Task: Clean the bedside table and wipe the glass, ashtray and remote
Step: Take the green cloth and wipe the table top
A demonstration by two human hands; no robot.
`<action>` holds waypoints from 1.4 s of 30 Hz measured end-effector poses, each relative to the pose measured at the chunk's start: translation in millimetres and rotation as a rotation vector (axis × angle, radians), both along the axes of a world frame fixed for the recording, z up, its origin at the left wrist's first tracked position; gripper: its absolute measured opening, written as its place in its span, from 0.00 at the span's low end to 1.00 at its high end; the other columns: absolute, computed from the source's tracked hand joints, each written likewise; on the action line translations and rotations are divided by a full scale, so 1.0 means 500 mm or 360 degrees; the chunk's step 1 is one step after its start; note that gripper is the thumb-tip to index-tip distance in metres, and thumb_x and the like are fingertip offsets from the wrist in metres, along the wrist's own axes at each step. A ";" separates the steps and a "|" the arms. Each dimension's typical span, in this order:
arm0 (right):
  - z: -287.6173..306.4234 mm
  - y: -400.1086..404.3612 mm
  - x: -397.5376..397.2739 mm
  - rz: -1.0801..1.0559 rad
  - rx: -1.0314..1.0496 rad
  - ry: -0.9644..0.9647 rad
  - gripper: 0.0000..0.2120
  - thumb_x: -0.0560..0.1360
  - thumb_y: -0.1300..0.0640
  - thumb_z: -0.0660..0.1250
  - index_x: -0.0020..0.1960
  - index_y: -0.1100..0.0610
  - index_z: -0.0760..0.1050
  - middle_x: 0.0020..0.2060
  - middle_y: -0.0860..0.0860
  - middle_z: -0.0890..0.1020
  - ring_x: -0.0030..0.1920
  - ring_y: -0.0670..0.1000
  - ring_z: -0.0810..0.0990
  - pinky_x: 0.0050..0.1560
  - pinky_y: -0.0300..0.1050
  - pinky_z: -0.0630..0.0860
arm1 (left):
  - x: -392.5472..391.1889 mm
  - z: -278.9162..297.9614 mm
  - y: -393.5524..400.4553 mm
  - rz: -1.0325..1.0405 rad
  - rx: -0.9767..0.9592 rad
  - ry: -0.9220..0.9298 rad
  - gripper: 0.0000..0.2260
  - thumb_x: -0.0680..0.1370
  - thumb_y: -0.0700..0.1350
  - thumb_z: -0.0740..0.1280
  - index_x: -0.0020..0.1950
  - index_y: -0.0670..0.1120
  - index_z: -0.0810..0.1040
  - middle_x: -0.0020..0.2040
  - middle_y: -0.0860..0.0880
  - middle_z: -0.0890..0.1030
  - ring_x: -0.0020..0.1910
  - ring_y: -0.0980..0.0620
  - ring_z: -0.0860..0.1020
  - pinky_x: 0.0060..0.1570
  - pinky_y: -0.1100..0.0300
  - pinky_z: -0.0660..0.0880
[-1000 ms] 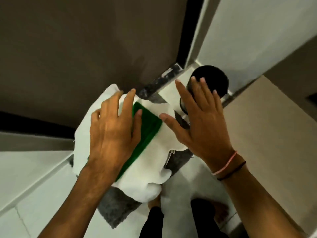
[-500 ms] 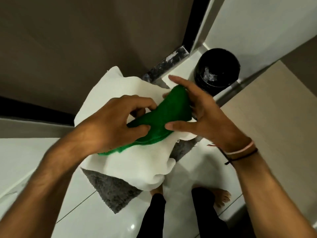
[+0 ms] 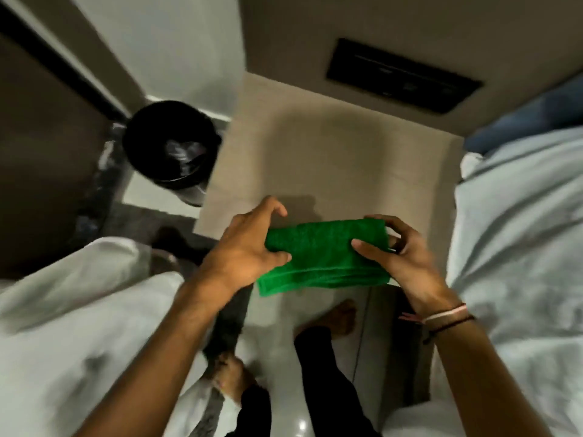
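A folded green cloth (image 3: 325, 257) is stretched between both hands at chest height, over the front edge of the beige bedside table (image 3: 331, 159). My left hand (image 3: 249, 244) pinches its left end and my right hand (image 3: 397, 250) pinches its right end. The tabletop looks bare; no glass, ashtray or remote shows. A black panel (image 3: 403, 75) is set in the wall behind the table.
A black waste bin (image 3: 172, 143) with a liner stands left of the table. White bedding (image 3: 517, 247) lies to the right, and a white towel (image 3: 79, 294) to the lower left. My bare feet (image 3: 331, 316) stand on white tiles beside a grey mat (image 3: 230, 320).
The view has swung right from the white towel to the bedside table. Both hands lifted the green cloth off the towel and now hold it spread over the table's front edge.
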State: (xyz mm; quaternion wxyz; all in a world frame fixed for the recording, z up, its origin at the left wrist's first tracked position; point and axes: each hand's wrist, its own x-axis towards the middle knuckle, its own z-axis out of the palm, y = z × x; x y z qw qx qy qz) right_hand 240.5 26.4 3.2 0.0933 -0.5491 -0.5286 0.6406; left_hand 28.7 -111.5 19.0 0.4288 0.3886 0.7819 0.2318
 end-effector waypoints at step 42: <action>-0.283 0.431 -0.055 0.0419 0.1135 -0.1356 0.33 0.85 0.45 0.50 0.82 0.61 0.45 0.82 0.62 0.45 0.82 0.60 0.43 0.82 0.52 0.46 | 0.076 -0.310 0.585 -0.0846 -0.0011 0.1239 0.30 0.85 0.55 0.50 0.81 0.42 0.41 0.82 0.40 0.41 0.82 0.44 0.42 0.80 0.49 0.44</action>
